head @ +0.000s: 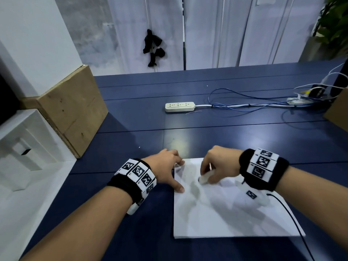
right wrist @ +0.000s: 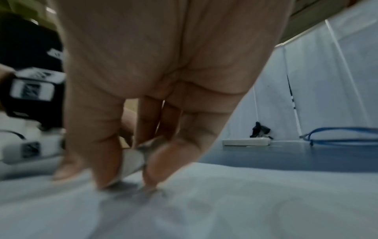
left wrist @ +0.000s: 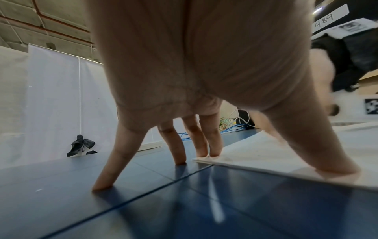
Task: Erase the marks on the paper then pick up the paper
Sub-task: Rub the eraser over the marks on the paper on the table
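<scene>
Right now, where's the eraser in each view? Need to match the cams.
Head: the eraser is low centre, pinched by the right hand on the upper left part of the paper.
Left wrist: not identifiable; only a blurred right hand at the right edge.
Right wrist: lower centre-left, white block between the fingertips, pressed to the paper.
Shared landmark: the black bow on the white curtain.

Handwritten "489" stands on a white rectangular label (left wrist: 330, 17), at the upper right of the left wrist view.
</scene>
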The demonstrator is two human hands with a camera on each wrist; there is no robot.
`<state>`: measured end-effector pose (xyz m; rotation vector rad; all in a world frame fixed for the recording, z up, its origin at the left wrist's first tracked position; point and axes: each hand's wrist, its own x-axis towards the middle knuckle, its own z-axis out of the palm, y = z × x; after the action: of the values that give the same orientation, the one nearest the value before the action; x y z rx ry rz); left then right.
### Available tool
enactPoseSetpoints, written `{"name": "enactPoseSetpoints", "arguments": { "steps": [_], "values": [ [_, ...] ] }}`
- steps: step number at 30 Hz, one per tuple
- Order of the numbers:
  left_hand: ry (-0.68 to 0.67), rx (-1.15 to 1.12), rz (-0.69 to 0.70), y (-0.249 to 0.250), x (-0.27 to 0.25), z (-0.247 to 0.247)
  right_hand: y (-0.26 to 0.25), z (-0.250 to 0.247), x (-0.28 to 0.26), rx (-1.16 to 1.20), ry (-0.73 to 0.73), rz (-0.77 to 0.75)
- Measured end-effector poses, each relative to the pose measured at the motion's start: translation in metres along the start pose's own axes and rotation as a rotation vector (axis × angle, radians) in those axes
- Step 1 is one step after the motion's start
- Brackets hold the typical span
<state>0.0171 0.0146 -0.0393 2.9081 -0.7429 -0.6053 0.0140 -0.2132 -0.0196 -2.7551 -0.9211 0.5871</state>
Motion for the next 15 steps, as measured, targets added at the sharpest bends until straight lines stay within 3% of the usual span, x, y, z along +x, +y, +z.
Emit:
{"name": "enactPoseSetpoints", "arguments": {
  "steps": [4,7,11,15],
  "values": [
    [0.006,0.008,-0.001,0.000,0.000,-0.001,0.017,-0.008,0.025,-0.025,0.210,0.105],
    [0.009,0.017,-0.002,0.001,0.000,-0.002,0.014,-0.002,0.016,-0.012,0.168,0.070],
    [0.004,0.008,-0.007,0.003,0.000,-0.003,-0.004,0.001,-0.005,0.018,-0.040,0.005],
    [0.020,0.024,0.013,0.004,0.001,-0.002,0.005,-0.008,0.013,-0.002,0.134,0.126]
  ]
}}
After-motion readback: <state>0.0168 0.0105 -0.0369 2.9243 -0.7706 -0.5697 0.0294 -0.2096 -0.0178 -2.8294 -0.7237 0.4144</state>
